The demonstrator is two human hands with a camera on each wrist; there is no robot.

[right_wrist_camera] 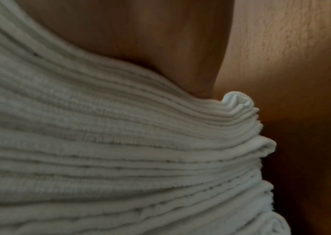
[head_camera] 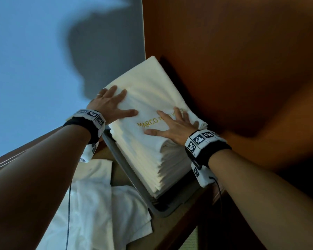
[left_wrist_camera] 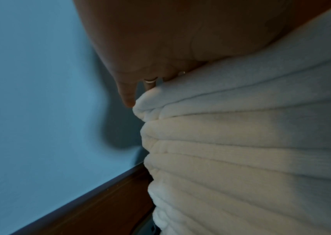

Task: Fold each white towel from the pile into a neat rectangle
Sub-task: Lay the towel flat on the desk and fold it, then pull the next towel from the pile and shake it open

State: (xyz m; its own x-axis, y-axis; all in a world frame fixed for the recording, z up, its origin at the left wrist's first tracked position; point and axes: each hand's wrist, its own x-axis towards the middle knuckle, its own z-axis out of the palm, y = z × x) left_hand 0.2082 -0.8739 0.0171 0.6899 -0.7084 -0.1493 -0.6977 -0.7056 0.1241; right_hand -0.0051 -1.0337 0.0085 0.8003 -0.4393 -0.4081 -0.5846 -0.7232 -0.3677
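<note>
Nearby, loose towels (head_camera: 98, 204) beside tray (head_camera: 126, 170).

Stack of folded towels (head_camera: 148, 98): white cloth, matt, finely ribbed terry along the layered edges, with gold embroidered lettering (head_camera: 148, 123) on the top towel. Tray (head_camera: 134, 179) beneath: grey plastic, smooth. Loose cloths (head_camera: 98, 204) at the counter's near edge: thin white fabric, creased. Wall (head_camera: 242, 51) to the right: brown, wood-like, faintly textured. Ring (left_wrist_camera: 150, 80): shiny metal.
</note>
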